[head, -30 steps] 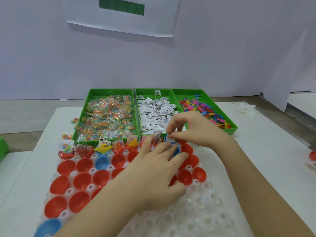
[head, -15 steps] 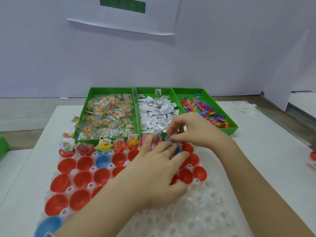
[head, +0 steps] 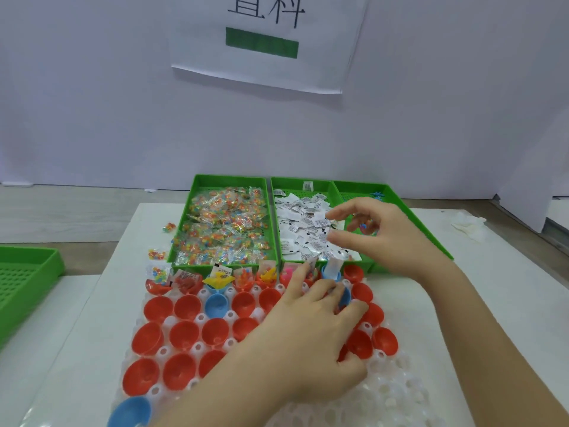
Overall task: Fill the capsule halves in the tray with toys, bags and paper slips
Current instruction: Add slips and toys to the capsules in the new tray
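A small packing workplace is shown. A white table (head: 492, 303) is set against a plain white wall (head: 92, 103), and a printed paper sign (head: 264, 41) is stuck on it. Three green bins (head: 229, 179) are lined up, each filled with one kind of thing: little bags (head: 221, 223), paper slips (head: 301, 223), toys (head: 378, 196). Many capsule halves (head: 184, 306) are set in rows in a clear tray (head: 400, 392).

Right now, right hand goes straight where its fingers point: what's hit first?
Likely the paper slips in the middle green bin; the right hand points left, just above that pile. Depth unclear.
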